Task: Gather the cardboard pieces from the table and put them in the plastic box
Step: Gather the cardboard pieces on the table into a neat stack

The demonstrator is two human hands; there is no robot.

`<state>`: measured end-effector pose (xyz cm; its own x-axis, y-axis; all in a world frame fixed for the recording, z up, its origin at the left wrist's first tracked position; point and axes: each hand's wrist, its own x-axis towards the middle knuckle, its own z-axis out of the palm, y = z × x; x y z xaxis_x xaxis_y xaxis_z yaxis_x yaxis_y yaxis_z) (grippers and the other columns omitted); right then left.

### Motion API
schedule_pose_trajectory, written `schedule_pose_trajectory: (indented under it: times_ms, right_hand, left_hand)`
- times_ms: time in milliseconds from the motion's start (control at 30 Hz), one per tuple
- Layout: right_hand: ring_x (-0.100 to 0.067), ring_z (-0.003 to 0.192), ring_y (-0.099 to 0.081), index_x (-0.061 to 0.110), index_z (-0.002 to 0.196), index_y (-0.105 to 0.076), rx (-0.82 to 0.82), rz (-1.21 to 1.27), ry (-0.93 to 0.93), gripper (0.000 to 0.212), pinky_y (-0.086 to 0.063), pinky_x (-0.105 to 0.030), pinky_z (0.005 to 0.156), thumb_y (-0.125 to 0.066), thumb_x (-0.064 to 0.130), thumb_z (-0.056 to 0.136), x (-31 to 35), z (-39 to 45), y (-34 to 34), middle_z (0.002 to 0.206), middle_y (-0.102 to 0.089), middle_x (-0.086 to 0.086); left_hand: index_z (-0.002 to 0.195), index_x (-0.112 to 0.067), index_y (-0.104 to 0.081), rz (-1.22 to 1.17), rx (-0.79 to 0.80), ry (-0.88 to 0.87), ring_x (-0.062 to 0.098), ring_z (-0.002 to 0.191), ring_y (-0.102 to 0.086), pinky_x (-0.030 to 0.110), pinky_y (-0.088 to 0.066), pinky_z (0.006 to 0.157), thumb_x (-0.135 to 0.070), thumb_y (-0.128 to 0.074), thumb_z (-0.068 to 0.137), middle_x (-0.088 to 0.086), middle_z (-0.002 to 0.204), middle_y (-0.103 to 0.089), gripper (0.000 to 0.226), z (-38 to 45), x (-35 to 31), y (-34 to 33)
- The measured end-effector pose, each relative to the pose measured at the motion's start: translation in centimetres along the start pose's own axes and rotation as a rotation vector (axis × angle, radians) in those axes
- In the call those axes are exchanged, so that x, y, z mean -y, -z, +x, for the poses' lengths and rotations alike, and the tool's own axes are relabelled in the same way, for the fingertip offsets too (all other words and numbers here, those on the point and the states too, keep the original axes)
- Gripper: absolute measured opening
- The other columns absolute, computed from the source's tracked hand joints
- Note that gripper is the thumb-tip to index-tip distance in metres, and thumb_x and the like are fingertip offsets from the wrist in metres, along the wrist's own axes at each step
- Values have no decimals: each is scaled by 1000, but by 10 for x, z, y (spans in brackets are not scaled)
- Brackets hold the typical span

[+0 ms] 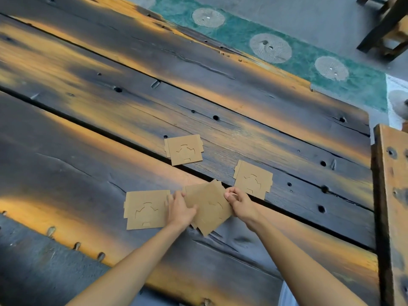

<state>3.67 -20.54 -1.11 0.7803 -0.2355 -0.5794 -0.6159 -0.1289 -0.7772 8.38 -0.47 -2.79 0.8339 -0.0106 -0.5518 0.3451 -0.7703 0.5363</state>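
Note:
Flat brown cardboard pieces with die-cut shapes lie on a dark wooden plank table (110,133). One piece (183,149) lies farther up the table, one piece (254,179) to the right, and one piece (145,209) to the left. Between my hands is a small fanned stack of cardboard pieces (209,208). My left hand (180,209) holds the stack's left side, its fingertips near the left piece's edge. My right hand (237,202) pinches the stack's right edge, close to the right piece. No plastic box is in view.
A wooden bench or plank (390,195) runs along the table's right edge. Beyond the far edge lies a green floor strip with round grey patches (270,48). Dark wooden furniture legs (384,29) stand at the top right.

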Motion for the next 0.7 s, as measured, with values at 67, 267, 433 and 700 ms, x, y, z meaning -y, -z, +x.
schedule_pose_trajectory:
  times_ms: [67, 267, 433, 700]
  right_hand:
    - [-10, 63, -41, 17, 95, -56, -56, 89, -18, 15, -34, -25, 58, -48, 22, 106, -1, 3, -7, 71, -50, 6]
    - [-15, 60, -49, 15, 96, -56, -204, 107, -108, 12, -44, -27, 46, -52, 22, 104, -12, 14, -22, 82, -60, -4]
    - [-13, 76, -58, 24, 93, -57, -243, 10, -130, 14, -48, -30, 67, -67, 34, 94, -20, 22, -28, 88, -66, 2]
    - [-24, 91, -62, 17, 89, -55, -291, -369, -154, 27, -48, -34, 77, -77, 32, 81, -23, 37, -33, 102, -64, -7]
  left_hand:
    - [105, -18, -52, -191, 33, 108, 24, 106, -59, 35, -50, 90, -30, -72, 81, 3, 113, -61, 34, 15, -1, 8]
    - [99, -17, -59, -512, 120, 125, 25, 94, -70, 39, -59, 79, -12, -72, 86, 9, 95, -73, 19, 35, -5, 18]
    - [100, -19, -59, -461, 56, 87, 19, 88, -68, 25, -52, 66, -12, -72, 85, 3, 95, -72, 21, 42, -8, 15]
    - [124, -15, -63, -148, -25, -69, 24, 99, -60, 37, -49, 98, -21, -72, 86, 6, 114, -51, 40, 50, -3, 13]
